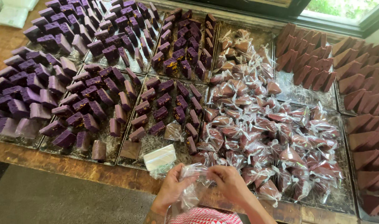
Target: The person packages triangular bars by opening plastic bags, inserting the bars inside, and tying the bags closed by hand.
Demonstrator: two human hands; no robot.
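Pinching thin clear plastic bag (192,182), glossy and crinkling between the fingers (188,177) of left hand (171,190) and right hand (229,182). Gleaming just right of the fingertips: heap of wrapped brown wedges (272,137), film shiny, creased, catching light. Lying just left of the fingers, stack of flat clear bags (159,158), smooth, milky sheen. Sitting matt and dense beyond the fingers, purple blocks (85,95), faces slightly rough, some speckled yellow. Resting far right of the fingers, bare brown wedges (359,87), dull, smooth-cut. Showing scuffed, dull grey metal under it all, trays (152,143). Running beneath the fingers, worn wooden table edge (73,166), rough, unvarnished.
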